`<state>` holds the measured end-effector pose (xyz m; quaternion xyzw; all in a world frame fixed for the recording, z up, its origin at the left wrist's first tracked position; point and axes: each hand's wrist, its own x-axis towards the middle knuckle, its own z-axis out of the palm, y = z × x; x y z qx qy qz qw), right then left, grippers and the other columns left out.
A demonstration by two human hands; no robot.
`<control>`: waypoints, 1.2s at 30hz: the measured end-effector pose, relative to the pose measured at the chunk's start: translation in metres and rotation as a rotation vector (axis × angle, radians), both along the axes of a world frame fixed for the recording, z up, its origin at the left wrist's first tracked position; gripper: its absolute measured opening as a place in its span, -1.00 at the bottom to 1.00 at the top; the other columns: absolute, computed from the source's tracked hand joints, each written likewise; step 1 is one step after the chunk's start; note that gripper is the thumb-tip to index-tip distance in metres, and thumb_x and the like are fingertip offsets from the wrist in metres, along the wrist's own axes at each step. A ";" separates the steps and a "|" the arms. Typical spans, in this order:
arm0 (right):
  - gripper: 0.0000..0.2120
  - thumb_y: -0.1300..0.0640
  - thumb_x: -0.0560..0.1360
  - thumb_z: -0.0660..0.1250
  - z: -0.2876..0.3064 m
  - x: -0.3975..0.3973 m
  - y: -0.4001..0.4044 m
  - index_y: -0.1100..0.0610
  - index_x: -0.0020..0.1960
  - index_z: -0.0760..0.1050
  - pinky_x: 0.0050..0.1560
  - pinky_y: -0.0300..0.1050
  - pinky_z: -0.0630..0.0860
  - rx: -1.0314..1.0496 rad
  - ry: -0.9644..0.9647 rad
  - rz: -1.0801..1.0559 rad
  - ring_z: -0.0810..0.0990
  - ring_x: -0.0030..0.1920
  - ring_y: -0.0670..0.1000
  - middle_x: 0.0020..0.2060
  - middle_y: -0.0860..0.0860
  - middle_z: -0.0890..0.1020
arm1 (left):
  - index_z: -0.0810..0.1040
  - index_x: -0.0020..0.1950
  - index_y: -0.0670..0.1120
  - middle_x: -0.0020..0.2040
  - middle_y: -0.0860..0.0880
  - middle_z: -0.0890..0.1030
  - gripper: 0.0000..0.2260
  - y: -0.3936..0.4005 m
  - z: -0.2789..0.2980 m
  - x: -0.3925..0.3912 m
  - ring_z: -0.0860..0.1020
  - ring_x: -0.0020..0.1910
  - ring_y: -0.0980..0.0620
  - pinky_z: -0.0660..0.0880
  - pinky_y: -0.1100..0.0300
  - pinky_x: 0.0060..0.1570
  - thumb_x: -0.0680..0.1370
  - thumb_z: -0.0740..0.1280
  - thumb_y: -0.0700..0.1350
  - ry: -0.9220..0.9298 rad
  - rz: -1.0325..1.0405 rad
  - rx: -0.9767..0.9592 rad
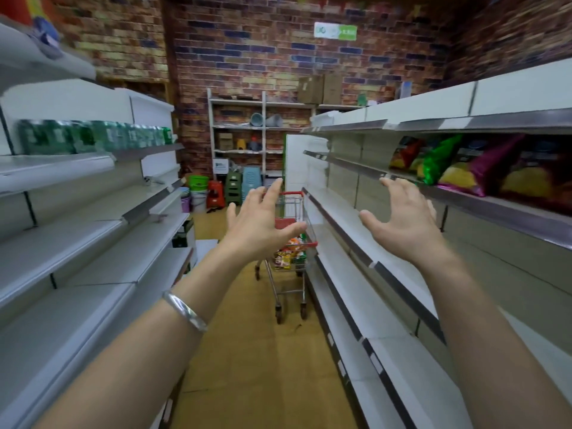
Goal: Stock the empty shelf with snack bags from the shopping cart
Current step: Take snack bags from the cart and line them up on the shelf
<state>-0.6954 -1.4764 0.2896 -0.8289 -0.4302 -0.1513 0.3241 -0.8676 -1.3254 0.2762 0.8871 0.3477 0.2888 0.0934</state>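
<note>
A person stands in a narrow shop aisle with both bare arms raised toward a small red-handled wire shopping cart (291,243) parked at twelve o'clock, well apart from the hands. The left hand (260,224), a silver bangle (185,309) on its forearm, has fingers straight and loosely spread and holds nothing; the right hand (402,221) is likewise spread wide and holds nothing.

Colourful snack bags (289,253) lie heaped in the cart basket. More snack bags in orange, green and purple foil (458,164) already lean on the upper grey metal shelf (356,167) at two o'clock, some slumped toward its front lip. The white shelf tiers below (371,270) at three to five o'clock are bare.

The risks, as they appear: the leaning bags could slide off if an arm brushes them, and the cart, on wheels just beside the right-hand shelving, could roll or knock the shelf edge if pushed carelessly. The steel shelf lips jut into the aisle at arm height on both sides, so a wide swing with a bag could catch one.

The open room is the tan floor strip (263,366) at six o'clock, running clear to the cart. At nine o'clock, green packs (93,137) line the left shelving; plastic stools and buckets (216,190) crowd the far brick wall beyond the cart.
</note>
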 end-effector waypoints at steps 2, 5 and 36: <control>-0.34 -0.07 0.57 0.28 -0.008 0.008 0.043 0.03 0.58 0.12 0.56 0.09 -0.12 -0.013 0.007 0.034 0.04 0.58 0.05 0.57 0.06 0.13 | -0.11 0.62 0.14 0.62 -0.01 0.06 -0.16 0.035 -0.004 0.002 0.01 0.60 0.01 -0.12 -0.18 0.53 0.50 0.25 0.37 -0.016 0.044 -0.010; -0.35 -0.07 0.56 0.28 -0.021 0.018 0.110 0.03 0.57 0.14 0.56 0.11 -0.10 -0.035 0.004 0.073 0.06 0.57 0.06 0.56 0.08 0.15 | -0.11 0.62 0.13 0.62 -0.02 0.07 -0.16 0.089 -0.014 0.008 0.03 0.59 0.00 -0.11 -0.18 0.54 0.49 0.25 0.36 0.002 0.088 -0.021; -0.31 -0.11 0.57 0.28 -0.108 0.368 0.717 0.05 0.59 0.10 0.55 0.21 0.00 -0.222 0.185 -0.037 0.14 0.54 0.15 0.54 0.12 0.20 | -0.12 0.61 0.14 0.62 -0.06 0.09 -0.15 0.714 -0.087 0.363 0.08 0.59 -0.05 -0.07 -0.23 0.54 0.50 0.30 0.32 0.128 -0.011 -0.202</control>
